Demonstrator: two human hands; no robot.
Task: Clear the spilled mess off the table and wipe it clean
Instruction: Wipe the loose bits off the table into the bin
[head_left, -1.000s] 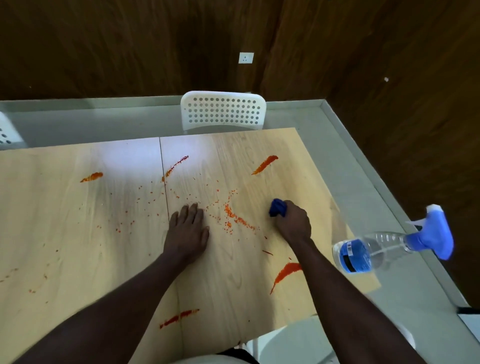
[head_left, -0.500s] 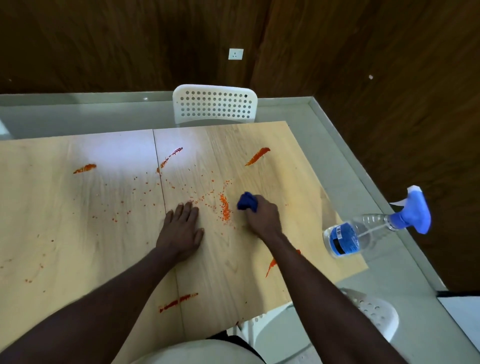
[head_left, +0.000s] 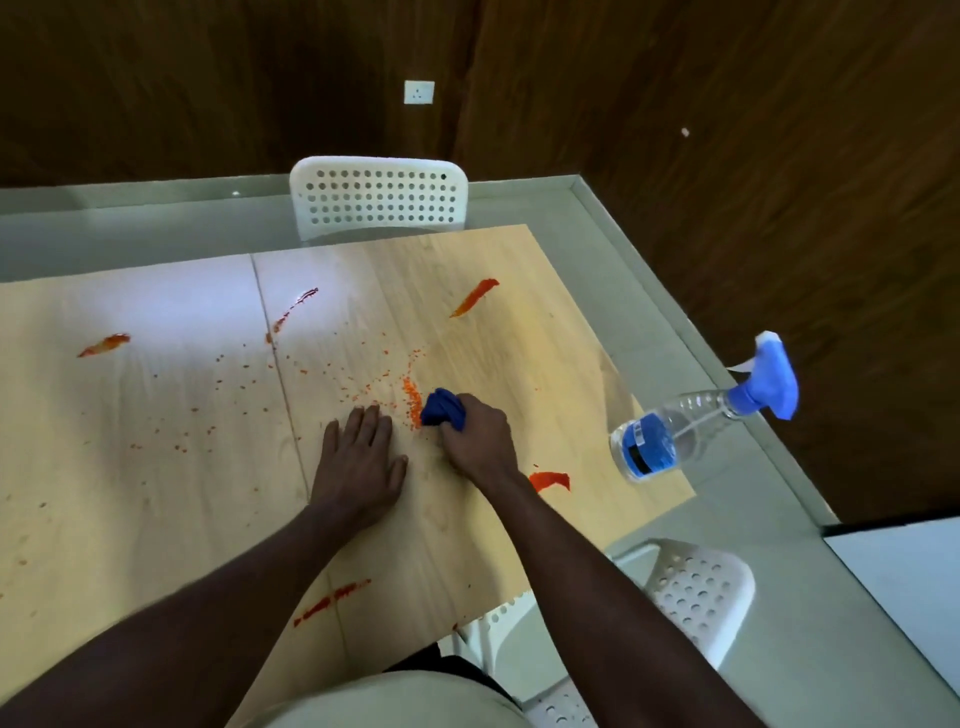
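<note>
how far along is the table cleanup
Early stage. Done: a ridge of orange crumbs is gathered beside the blue cloth. In hand: the right hand grips the cloth; the left hand lies flat. Left: red smears and scattered specks; the spray bottle stands untouched.

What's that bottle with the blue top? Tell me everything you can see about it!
The spray bottle is clear plastic and see-through, with a blue trigger sprayer and a white nozzle tip on top. A blue label with a black patch wraps its lower body. It stands near the right edge of the wooden table, looking tilted in this wide view. Neither hand touches it, and how full it is cannot be told.
</note>
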